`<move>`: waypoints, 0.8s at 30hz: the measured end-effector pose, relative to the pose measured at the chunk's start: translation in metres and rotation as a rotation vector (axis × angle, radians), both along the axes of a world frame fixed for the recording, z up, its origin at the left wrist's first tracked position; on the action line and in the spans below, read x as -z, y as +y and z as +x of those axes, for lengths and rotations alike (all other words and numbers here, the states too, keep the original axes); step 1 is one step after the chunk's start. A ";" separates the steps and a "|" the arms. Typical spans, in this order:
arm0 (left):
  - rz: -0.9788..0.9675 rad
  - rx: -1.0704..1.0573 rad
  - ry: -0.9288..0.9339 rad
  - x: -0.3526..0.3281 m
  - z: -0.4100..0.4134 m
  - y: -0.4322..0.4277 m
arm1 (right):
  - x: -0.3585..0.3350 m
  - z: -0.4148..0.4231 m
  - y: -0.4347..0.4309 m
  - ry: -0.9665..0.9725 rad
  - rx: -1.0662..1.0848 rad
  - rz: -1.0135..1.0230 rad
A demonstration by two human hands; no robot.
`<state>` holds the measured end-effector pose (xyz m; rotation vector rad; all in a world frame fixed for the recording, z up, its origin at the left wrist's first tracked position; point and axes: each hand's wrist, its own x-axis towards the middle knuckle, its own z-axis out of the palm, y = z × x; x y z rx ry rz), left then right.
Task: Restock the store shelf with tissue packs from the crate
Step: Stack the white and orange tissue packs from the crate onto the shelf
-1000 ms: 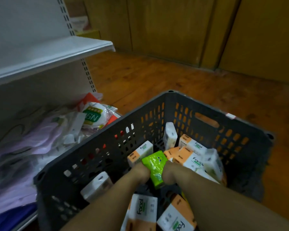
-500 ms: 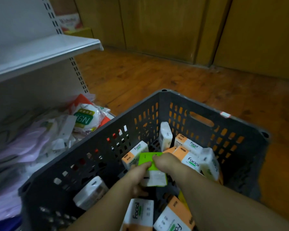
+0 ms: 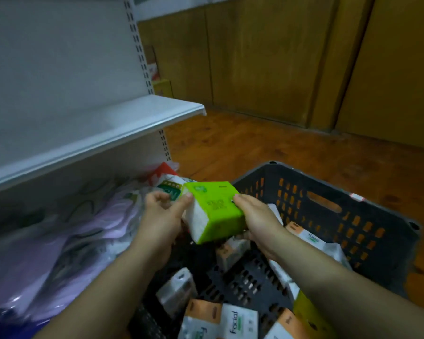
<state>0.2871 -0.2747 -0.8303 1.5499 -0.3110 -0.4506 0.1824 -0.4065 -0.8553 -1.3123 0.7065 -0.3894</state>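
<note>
Both hands, left (image 3: 160,216) and right (image 3: 257,217), have fingers clamped on a green pack (image 3: 214,211), held above the crate (image 3: 353,216), not yet shelved. The shelf (image 3: 96,128) looks bare; many packs (image 3: 233,321) remain in the crate, so most restocking seems left.

Soft purple bags (image 3: 59,245) lie in a pile under the white board, near a brown wood floor (image 3: 267,148)

A dark perforated plastic crate (image 3: 367,216) is being kept on the wooden floor (image 3: 267,148), right of the white metal shelf (image 3: 103,123); orange-and-white tissue packs (image 3: 239,324) are lying inside it.
</note>
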 end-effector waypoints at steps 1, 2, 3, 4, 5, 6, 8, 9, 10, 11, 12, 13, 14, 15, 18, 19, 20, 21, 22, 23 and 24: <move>-0.022 -0.050 -0.040 -0.006 0.002 0.012 | -0.012 0.002 0.013 -0.029 -0.026 -0.048; -0.040 -0.063 -0.063 -0.012 0.004 0.024 | -0.021 0.004 0.024 -0.050 -0.048 -0.118; -0.039 -0.049 -0.081 -0.019 0.004 0.034 | -0.029 0.007 0.034 -0.074 -0.056 -0.199; -0.043 -0.028 -0.097 -0.024 0.005 0.042 | -0.035 0.008 0.041 -0.099 -0.053 -0.278; -0.063 -0.034 -0.113 -0.031 0.005 0.050 | -0.041 0.010 0.050 -0.119 -0.053 -0.350; -0.096 -0.040 -0.118 -0.037 0.005 0.058 | -0.046 0.011 0.057 -0.143 -0.057 -0.406; -0.141 -0.010 -0.132 -0.052 0.005 0.071 | -0.058 0.012 0.070 -0.185 -0.073 -0.469; -0.142 0.025 -0.153 -0.056 0.005 0.076 | -0.064 0.011 0.076 -0.203 -0.095 -0.499; -0.143 0.049 -0.188 -0.061 0.007 0.082 | -0.070 0.012 0.081 -0.223 -0.114 -0.533; -0.142 0.059 -0.226 -0.065 0.007 0.086 | -0.076 0.012 0.087 -0.247 -0.121 -0.560; -0.147 0.062 -0.255 -0.070 0.007 0.091 | -0.079 0.014 0.092 -0.274 -0.114 -0.591; -0.159 0.063 -0.271 -0.075 0.009 0.096 | -0.084 0.016 0.097 -0.303 -0.103 -0.623; -0.183 0.064 -0.275 -0.079 0.010 0.100 | -0.086 0.019 0.101 -0.325 -0.087 -0.655; -0.213 0.061 -0.284 -0.083 0.012 0.106 | -0.090 0.022 0.107 -0.343 -0.073 -0.685; -0.288 0.081 -0.268 -0.090 0.019 0.122 | -0.098 0.028 0.122 -0.382 -0.059 -0.754; -0.292 0.083 -0.276 -0.092 0.020 0.126 | -0.101 0.029 0.126 -0.389 -0.057 -0.759; -0.293 0.069 -0.311 -0.095 0.021 0.130 | -0.104 0.031 0.130 -0.399 -0.059 -0.759; -0.303 0.040 -0.354 -0.097 0.022 0.133 | -0.107 0.032 0.135 -0.406 -0.058 -0.761; -0.334 0.012 -0.387 -0.100 0.021 0.137 | -0.111 0.033 0.138 -0.414 -0.056 -0.769; -0.362 -0.023 -0.411 -0.104 0.020 0.140 | -0.116 0.033 0.142 -0.422 -0.053 -0.769; -0.392 -0.055 -0.442 -0.108 0.019 0.143 | -0.120 0.034 0.145 -0.433 -0.054 -0.763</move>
